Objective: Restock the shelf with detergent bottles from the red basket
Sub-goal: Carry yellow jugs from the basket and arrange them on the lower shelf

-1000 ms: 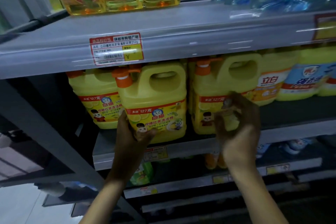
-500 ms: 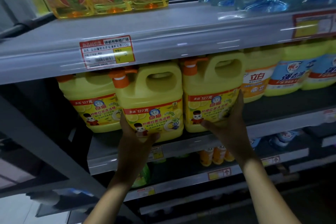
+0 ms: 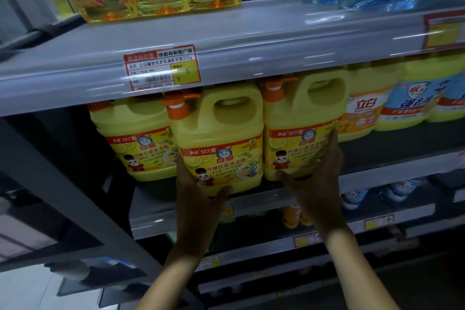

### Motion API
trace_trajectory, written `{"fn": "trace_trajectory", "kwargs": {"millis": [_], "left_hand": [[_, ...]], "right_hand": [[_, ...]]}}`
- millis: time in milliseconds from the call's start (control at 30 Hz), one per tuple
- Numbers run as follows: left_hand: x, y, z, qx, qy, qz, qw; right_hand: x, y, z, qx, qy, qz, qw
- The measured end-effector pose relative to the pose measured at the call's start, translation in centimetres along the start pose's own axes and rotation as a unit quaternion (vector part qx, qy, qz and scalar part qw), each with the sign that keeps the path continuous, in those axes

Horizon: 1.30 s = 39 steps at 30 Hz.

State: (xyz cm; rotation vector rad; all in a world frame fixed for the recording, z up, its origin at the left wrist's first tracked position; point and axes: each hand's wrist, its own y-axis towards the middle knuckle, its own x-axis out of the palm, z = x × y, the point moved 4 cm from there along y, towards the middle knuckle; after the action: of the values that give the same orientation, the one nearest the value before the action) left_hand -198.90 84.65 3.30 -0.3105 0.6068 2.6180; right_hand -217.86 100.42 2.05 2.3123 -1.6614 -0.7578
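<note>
My left hand (image 3: 198, 199) gripped a yellow plastic detergent jug with an orange pump cap (image 3: 221, 138) at its lower left corner, thumb curled under its base, at the front edge of the grey metal shelf (image 3: 377, 173). My right hand (image 3: 319, 184) clasped the right jug (image 3: 302, 118) at its lower right corner. A third jug (image 3: 136, 138) stood further back on the left, making three in all. One red-and-yellow price tag (image 3: 162, 66) hung above.

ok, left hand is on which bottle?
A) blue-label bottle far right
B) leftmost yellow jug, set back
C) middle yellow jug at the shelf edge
C: the left hand grips the middle yellow jug by its lower left corner; the right hand holds the neighbouring jug.
</note>
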Motion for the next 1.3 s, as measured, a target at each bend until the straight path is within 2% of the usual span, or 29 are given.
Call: {"fn": "trace_trajectory", "kwargs": {"millis": [233,367,500,533,600,667,733,800,1100,1300], "left_hand": [[0.2,0.7,-0.8,-0.028,0.026,-0.008,0.999],[0.3,0.8,-0.6,-0.031,-0.004,-0.024,0.999],[-1.7,1.0,-1.3,-0.001,0.000,-0.048,0.999],[-3.0,1.0,-1.2,0.019,0.028,-0.015,0.999],[-6.2,1.4,-1.0,0.050,0.094,0.094,0.990],[-8.7,2.6,-1.0,0.007,0.098,0.160,0.982],[-9.6,4.5,-2.2,-0.074,0.083,0.140,0.984],[-9.7,5.7,-3.2,-0.109,0.053,0.101,0.987],[-9.7,5.9,-4.1,-0.105,0.102,0.098,0.984],[-10.3,4.9,-3.1,-0.082,0.088,0.054,0.991]], "right_hand": [[0.6,-0.1,0.1,-0.006,-0.024,0.044,0.999],[0.5,-0.3,-0.3,-0.008,-0.030,0.061,0.998],[0.9,-2.4,-4.4,-0.056,-0.045,0.165,0.984],[2.0,-3.2,-5.7,-0.070,-0.048,0.151,0.985],[5.2,-4.7,-7.8,-0.088,-0.053,0.059,0.993],[7.8,-5.8,-8.9,-0.104,-0.063,0.000,0.993],[9.0,-6.1,-9.2,-0.111,-0.083,0.006,0.990],[9.4,-6.0,-9.0,-0.098,-0.077,0.010,0.992],[9.9,-6.4,-8.8,-0.053,-0.044,0.027,0.997],[8.6,-6.0,-9.3,-0.026,-0.058,0.002,0.998]]}}
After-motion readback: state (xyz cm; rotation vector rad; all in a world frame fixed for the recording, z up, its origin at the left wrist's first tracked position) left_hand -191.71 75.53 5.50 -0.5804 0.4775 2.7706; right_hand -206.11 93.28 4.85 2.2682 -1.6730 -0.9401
